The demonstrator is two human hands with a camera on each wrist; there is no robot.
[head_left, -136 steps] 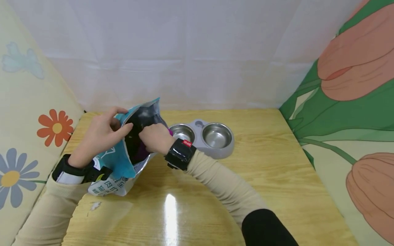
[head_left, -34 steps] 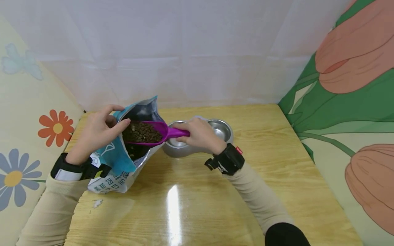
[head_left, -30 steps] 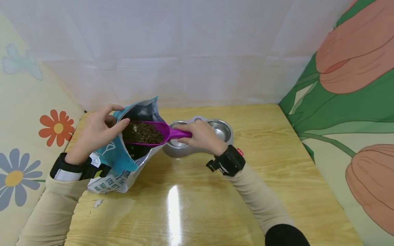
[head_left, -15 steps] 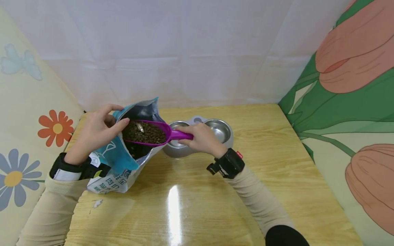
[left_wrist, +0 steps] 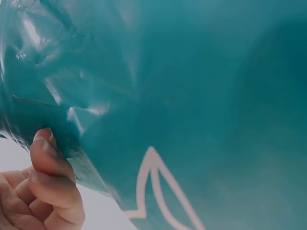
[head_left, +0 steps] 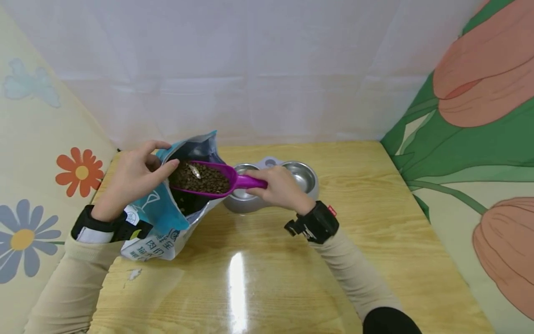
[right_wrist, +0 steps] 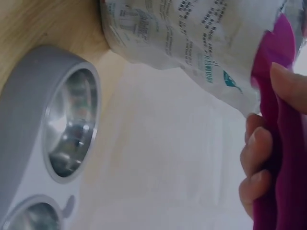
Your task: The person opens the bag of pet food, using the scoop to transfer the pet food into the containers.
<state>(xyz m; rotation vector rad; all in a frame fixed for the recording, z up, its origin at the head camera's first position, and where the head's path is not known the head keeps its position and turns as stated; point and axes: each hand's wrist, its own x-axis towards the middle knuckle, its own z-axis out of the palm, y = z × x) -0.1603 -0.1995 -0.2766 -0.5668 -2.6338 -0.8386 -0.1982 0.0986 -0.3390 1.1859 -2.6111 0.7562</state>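
Observation:
At the left of the table my left hand (head_left: 139,178) pinches the rim of a standing blue and white food bag (head_left: 156,218), its mouth spread wide. In the left wrist view the curled fingers (left_wrist: 53,179) lie against the bag's blue film. My right hand (head_left: 281,185) grips the handle of a purple scoop (head_left: 239,182), heaped with brown kibble (head_left: 208,180). A small shiny silvery piece (head_left: 194,171) lies on the kibble. The scoop's bowl sits in the bag's mouth, its front end just inside. Dark kibble shows below it within the bag.
Behind the scoop and right hand stands a grey double pet bowl (head_left: 269,203) with two steel basins. No food shows in the right basin (head_left: 301,177). A white cloth (head_left: 292,93) hangs along the table's back edge. A small torn scrap (head_left: 135,274) lies near the front left.
My right hand has come out of the bag toward the right, bringing up the loaded scoop. Over the last second it shifts slightly right, and the silvery piece has come into sight. My left hand stays put.

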